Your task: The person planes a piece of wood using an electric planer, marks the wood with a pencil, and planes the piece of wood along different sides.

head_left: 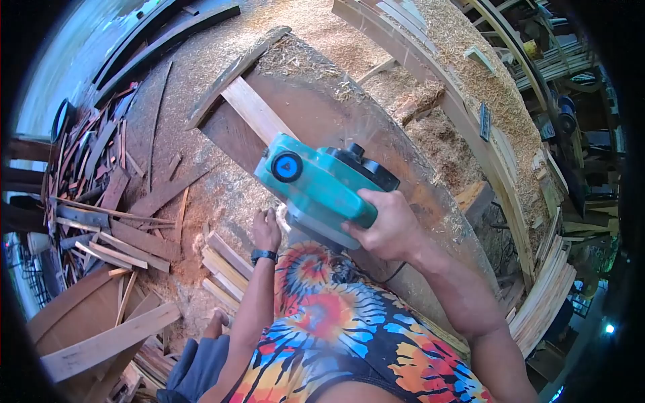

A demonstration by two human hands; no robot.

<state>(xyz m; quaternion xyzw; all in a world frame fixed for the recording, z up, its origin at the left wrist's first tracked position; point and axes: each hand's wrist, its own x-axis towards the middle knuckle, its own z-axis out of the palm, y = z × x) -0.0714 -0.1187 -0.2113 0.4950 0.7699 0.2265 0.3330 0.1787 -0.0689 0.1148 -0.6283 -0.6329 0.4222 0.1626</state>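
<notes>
My right hand (390, 225) is wrapped round the rear handle of a teal electric planer (322, 185). The planer rests over a narrow wooden board (259, 111), whose far part shows beyond the tool's front while the rest is hidden under it. The board lies on a brown workbench (396, 151), its far end near a wooden strip (235, 77) fixed across the bench. My left hand (267, 230), with a dark band at the wrist, hangs beside the planer's left side. Its fingers look loosely extended and hold nothing visible.
Wood shavings (322, 60) cover the bench's far end and the floor. Scrap wood (101, 154) lies heaped on the left, with cut strips (225, 265) stacked near my left arm. A long beam (463, 114) runs along the right. A dark cord (383, 277) trails near my waist.
</notes>
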